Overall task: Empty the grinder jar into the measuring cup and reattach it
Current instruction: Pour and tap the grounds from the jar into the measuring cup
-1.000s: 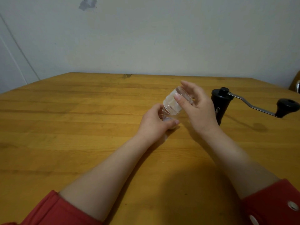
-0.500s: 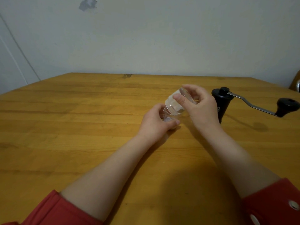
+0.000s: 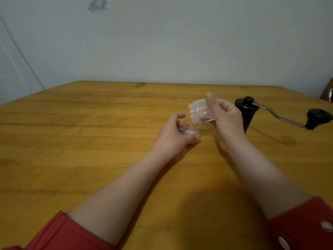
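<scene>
My right hand (image 3: 226,120) grips the clear grinder jar (image 3: 199,112), which lies nearly on its side a little above the table, its mouth pointing left. Just below and left of it, my left hand (image 3: 171,136) wraps around the small clear measuring cup (image 3: 191,129) standing on the wooden table (image 3: 90,132); something pale lies in the cup's bottom. The black grinder body (image 3: 247,112) stands upright behind my right hand, partly hidden by it, with its metal crank handle (image 3: 288,120) reaching right to a black knob.
The table's far edge meets a pale wall. A dark object (image 3: 328,94) pokes in at the right edge of the view. My red sleeves (image 3: 306,226) show at the bottom corners.
My right hand has drawn the jar back to the right and up, turning it from steeply tipped over the cup to nearly level. My left hand stayed on the cup.
</scene>
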